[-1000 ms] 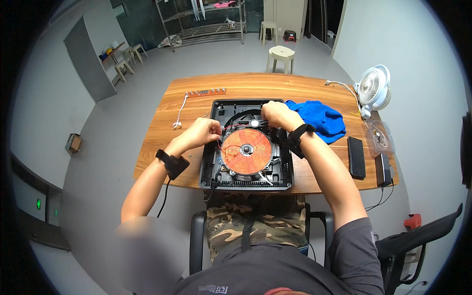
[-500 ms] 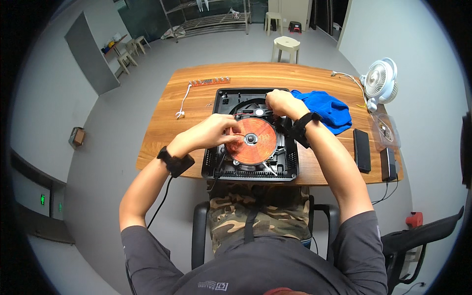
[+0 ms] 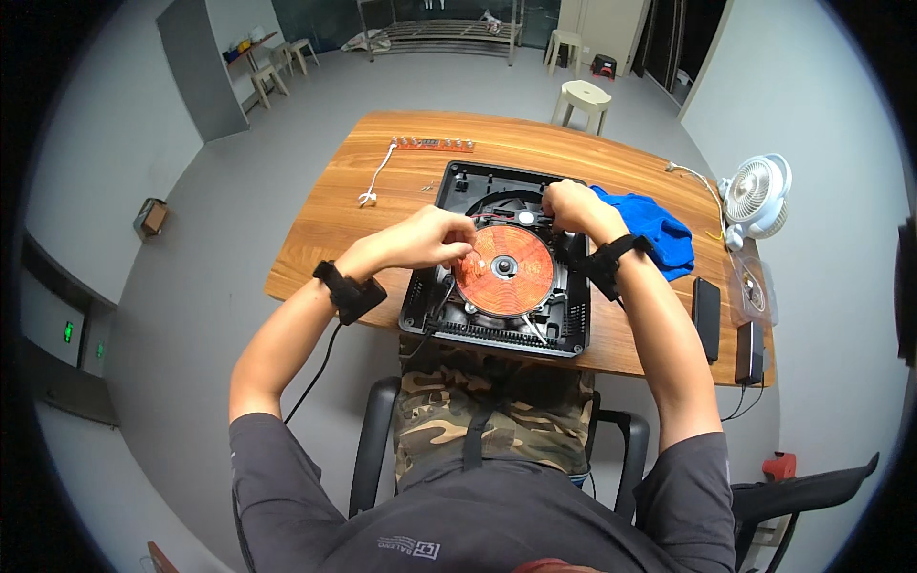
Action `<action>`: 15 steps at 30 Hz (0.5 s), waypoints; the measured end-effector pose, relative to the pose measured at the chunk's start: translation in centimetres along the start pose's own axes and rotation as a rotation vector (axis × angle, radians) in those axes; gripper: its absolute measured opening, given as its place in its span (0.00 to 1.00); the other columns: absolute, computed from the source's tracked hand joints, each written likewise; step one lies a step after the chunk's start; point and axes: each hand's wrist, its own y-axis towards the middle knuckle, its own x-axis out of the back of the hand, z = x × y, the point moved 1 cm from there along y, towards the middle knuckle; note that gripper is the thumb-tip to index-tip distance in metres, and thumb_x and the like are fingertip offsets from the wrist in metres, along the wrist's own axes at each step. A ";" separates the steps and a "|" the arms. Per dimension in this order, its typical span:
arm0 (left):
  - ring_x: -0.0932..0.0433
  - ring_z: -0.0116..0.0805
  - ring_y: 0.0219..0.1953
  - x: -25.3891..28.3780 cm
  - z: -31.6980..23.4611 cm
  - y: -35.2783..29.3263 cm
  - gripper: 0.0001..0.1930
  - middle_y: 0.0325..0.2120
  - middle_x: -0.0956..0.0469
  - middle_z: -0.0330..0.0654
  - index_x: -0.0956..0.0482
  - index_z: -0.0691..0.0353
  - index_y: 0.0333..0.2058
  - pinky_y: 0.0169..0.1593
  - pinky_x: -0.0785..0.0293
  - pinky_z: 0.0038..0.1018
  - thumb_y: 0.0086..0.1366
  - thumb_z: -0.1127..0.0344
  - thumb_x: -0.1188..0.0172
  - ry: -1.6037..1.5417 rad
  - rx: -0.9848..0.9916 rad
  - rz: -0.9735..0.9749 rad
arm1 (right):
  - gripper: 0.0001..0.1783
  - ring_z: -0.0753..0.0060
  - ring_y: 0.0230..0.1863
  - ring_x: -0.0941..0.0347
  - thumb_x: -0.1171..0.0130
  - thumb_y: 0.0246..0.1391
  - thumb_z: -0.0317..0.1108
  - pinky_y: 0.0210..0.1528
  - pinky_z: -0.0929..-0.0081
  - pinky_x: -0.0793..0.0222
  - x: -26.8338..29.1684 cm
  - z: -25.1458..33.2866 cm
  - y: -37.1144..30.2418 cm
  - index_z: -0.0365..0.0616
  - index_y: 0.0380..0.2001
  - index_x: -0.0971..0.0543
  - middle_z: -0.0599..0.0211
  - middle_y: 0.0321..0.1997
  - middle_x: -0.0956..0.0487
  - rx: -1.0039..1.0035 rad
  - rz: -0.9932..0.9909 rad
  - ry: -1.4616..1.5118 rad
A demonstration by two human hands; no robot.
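Observation:
An opened induction cooker [image 3: 417, 307] lies on the table before me, its black housing showing the inside. A round copper coil [image 3: 516, 286] with a small dark centre piece fills its middle. Over the coil's upper left edge is my left hand [image 3: 441, 236], thumb and fingertips drawn together; anything between them is too small to make out. At the housing's upper right side my right hand [image 3: 576, 208] is curled with fingertips pointing down. What those fingers hold is hidden. Thin red and dark wires [image 3: 489, 216] run above the coil between my hands.
Behind the cooker lies a thin circuit board strip [image 3: 432, 144] with a white cable. To the right are a blue cloth [image 3: 659, 229], a white fan [image 3: 755, 196], a black phone-like slab [image 3: 706, 318], a clear plastic box [image 3: 759, 291] and a dark adapter block [image 3: 750, 351].
My left hand has lifted back from the coil's centre toward its upper left edge, its fingers closing together. My right hand keeps its place at the housing. The whole view has shifted slightly.

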 end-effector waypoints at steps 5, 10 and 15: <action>0.17 0.33 0.29 1.1 3.2 -2.6 0.07 0.27 0.16 0.44 0.21 0.67 0.35 0.37 0.20 0.29 0.66 0.69 0.40 -0.027 0.030 -0.007 | 0.17 0.51 0.40 0.18 0.25 0.34 0.27 0.44 0.61 0.22 0.3 -0.2 0.2 0.42 0.34 0.14 0.56 0.35 0.15 0.053 0.038 -0.003; 0.17 0.45 0.29 0.5 4.1 -3.4 0.08 0.27 0.17 0.50 0.19 0.69 0.35 0.38 0.22 0.35 0.62 0.68 0.38 0.128 -0.030 -0.051 | 0.16 0.49 0.42 0.18 0.26 0.34 0.27 0.45 0.60 0.22 0.5 -0.3 0.1 0.46 0.33 0.14 0.54 0.36 0.15 0.061 0.047 0.010; 0.16 0.46 0.33 -0.1 4.9 -3.3 0.09 0.30 0.16 0.52 0.18 0.69 0.35 0.40 0.21 0.36 0.63 0.68 0.39 0.163 -0.080 -0.102 | 0.15 0.48 0.41 0.18 0.26 0.33 0.26 0.43 0.58 0.22 0.3 0.0 0.1 0.44 0.31 0.14 0.53 0.35 0.16 0.049 0.043 -0.035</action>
